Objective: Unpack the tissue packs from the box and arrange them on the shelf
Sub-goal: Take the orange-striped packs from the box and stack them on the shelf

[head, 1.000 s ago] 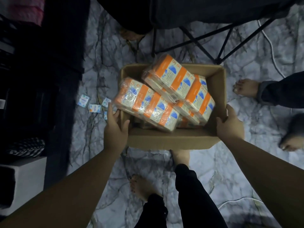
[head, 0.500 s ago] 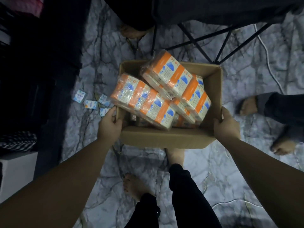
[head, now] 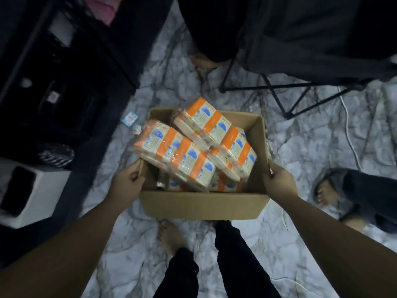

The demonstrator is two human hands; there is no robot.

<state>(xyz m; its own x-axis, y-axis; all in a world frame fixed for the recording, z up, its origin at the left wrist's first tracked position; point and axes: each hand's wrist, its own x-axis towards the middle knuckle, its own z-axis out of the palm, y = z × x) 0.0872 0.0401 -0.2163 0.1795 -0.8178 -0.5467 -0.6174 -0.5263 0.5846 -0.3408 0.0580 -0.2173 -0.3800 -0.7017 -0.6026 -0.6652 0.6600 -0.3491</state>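
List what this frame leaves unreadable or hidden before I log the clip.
- Head view: print on the tissue packs is too small and blurred to read.
- How many packs lie deeper in the box: covered by the top bundles.
- Box bottom and whether it rests on the floor: hidden by its own walls.
- Shelf contents at left: too dark.
- Left hand and right hand fingertips: behind the box walls.

Open cardboard box [head: 202,206], orange-and-white tissue packs [head: 175,154] piled askew inside, plastic-wrapped, jutting above the rim

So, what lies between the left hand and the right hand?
In the head view, the cardboard box with the tissue packs lies between left hand and right hand; each grips a side wall.
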